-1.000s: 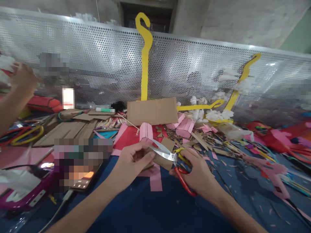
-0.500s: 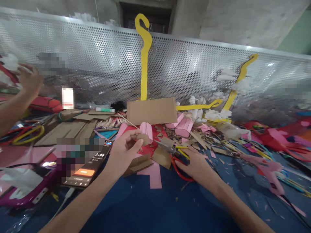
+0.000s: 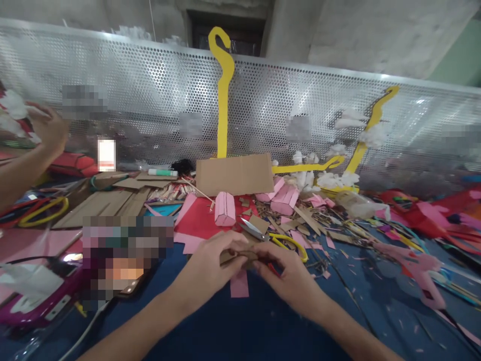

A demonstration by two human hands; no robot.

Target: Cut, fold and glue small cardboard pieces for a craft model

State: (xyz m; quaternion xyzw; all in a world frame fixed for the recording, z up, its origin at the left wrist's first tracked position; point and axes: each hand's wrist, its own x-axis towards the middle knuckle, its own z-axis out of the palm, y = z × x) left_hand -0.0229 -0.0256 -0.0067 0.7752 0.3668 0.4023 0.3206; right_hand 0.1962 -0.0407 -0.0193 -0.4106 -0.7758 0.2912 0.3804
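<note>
My left hand (image 3: 210, 263) and my right hand (image 3: 287, 271) meet low in the middle of the view, over the blue table. Between their fingertips is a small brown cardboard piece (image 3: 246, 253), partly covered by the fingers; both hands pinch it. Just beyond my right hand lie scissors (image 3: 259, 231) with yellow and red handles, blades pointing away to the left. A pink folded paper box (image 3: 224, 209) stands on a red sheet (image 3: 199, 218) past my left hand. Under my hands a pink paper strip (image 3: 239, 286) pokes out.
A cardboard block (image 3: 235, 175) bears a tall yellow hook (image 3: 222, 110). Further right are more pink boxes (image 3: 284, 199) and a pink glue gun (image 3: 413, 265). Cardboard sheets (image 3: 101, 203) and a phone (image 3: 130, 271) lie left. Another person's hand (image 3: 48, 128) is at far left. A perforated metal panel (image 3: 150, 100) stands behind.
My right hand has let go of the scissors, which now lie on the table. My left hand has brought the cardboard piece nearer, and my right fingers have joined it there.
</note>
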